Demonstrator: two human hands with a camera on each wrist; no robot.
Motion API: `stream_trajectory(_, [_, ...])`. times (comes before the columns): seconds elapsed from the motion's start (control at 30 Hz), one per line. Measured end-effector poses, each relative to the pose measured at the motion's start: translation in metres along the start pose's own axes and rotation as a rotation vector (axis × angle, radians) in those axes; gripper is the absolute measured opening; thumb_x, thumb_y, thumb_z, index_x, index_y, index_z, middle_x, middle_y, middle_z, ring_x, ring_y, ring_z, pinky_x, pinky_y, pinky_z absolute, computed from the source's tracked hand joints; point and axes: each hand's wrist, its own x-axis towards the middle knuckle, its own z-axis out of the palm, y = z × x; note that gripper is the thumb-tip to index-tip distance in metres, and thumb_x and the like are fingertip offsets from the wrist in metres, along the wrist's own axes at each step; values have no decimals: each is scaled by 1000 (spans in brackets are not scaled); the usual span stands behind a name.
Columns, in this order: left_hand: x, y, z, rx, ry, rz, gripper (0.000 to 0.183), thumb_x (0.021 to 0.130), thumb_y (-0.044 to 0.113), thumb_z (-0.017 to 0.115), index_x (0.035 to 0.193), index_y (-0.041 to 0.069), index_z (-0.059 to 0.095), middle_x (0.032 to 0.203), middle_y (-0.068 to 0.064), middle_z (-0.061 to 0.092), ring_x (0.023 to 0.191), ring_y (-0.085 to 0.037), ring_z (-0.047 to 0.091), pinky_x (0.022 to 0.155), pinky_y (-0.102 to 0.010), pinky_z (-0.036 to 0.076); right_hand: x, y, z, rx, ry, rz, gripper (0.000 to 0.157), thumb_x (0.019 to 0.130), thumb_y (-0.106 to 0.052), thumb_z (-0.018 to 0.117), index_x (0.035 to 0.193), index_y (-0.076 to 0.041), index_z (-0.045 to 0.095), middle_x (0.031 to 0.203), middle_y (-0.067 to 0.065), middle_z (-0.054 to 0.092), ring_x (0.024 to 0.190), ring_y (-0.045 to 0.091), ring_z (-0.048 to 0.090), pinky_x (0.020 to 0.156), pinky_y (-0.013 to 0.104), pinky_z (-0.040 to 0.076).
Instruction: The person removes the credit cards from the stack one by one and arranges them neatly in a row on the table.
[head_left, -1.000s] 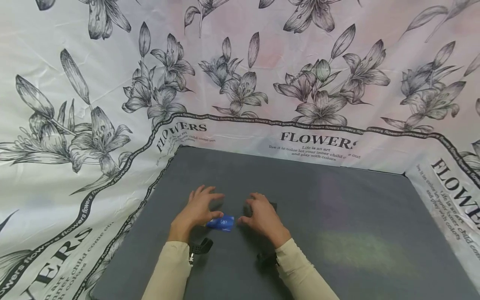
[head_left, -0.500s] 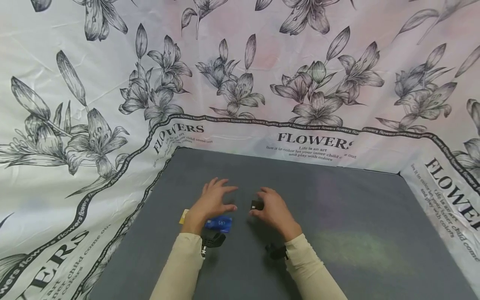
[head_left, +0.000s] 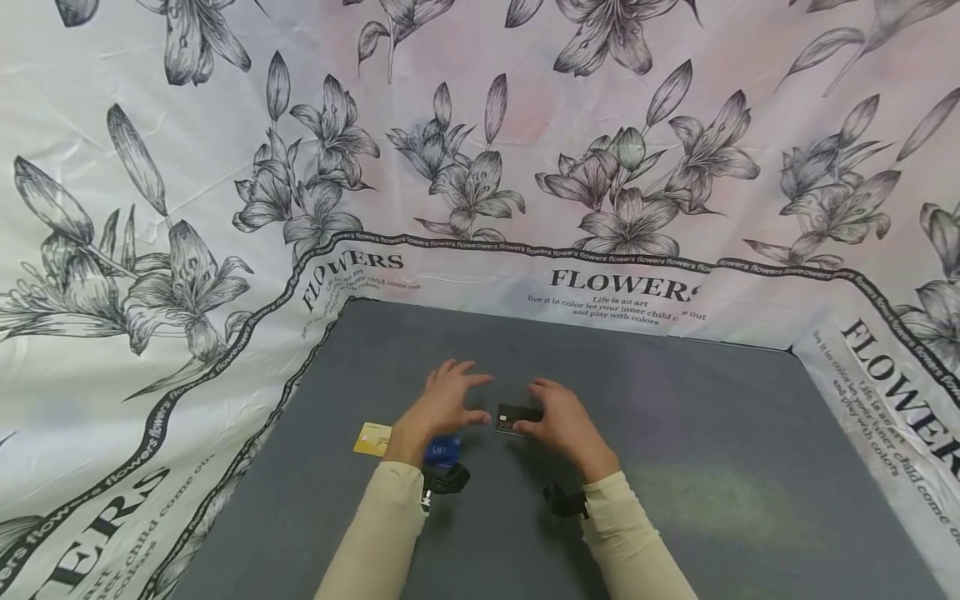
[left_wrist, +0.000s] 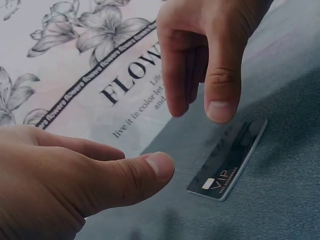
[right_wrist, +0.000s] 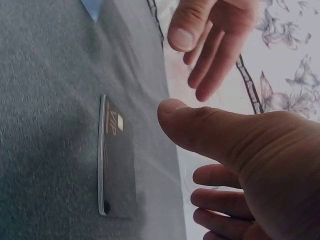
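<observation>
A black card [head_left: 508,414] with a chip and "VIP" lettering lies flat on the grey table. In the right wrist view its edge shows layers, like a small stack of cards [right_wrist: 118,165]. My right hand [head_left: 567,423] hovers just over its right part, thumb and fingers spread apart and not touching it. To the card's left my left hand [head_left: 438,408] hangs above the table, thumb and fingers apart, holding nothing. Beneath the left wrist lies a blue card [head_left: 442,451], partly covered. Left of that wrist is a yellow card [head_left: 371,438], its right end hidden.
The grey table [head_left: 697,467] stretches out to the right and behind the hands. A white cloth [head_left: 465,275] with flower drawings and "FLOWERS" lettering rises along the table's back and sides. Each wrist wears a black strapped device [head_left: 447,479].
Both hands have moved right. The yellow card has come out from behind the left hand, and more of the black card shows by the right hand. The cards appear to stay in place.
</observation>
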Motion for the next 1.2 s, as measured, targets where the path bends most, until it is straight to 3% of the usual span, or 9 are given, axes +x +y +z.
stream_trajectory(0.67, [18, 3, 25, -6, -28, 1, 66, 94, 34, 89, 153, 17, 66, 172, -21, 42, 164, -53, 25, 129, -77, 21, -8, 25, 0, 6, -38, 39, 69, 92, -26, 90, 146, 8, 64, 156, 33, 57, 142, 53, 57, 116, 65, 49])
stream_trajectory(1.2, [20, 0, 41, -14, -88, -23, 62, 95, 29, 89, 152, 19, 67, 173, -18, 41, 165, -50, 25, 131, -73, 21, -10, 35, 10, 2, -37, 39, 63, 89, -26, 93, 137, 7, 70, 149, 32, 62, 135, 53, 63, 113, 64, 51])
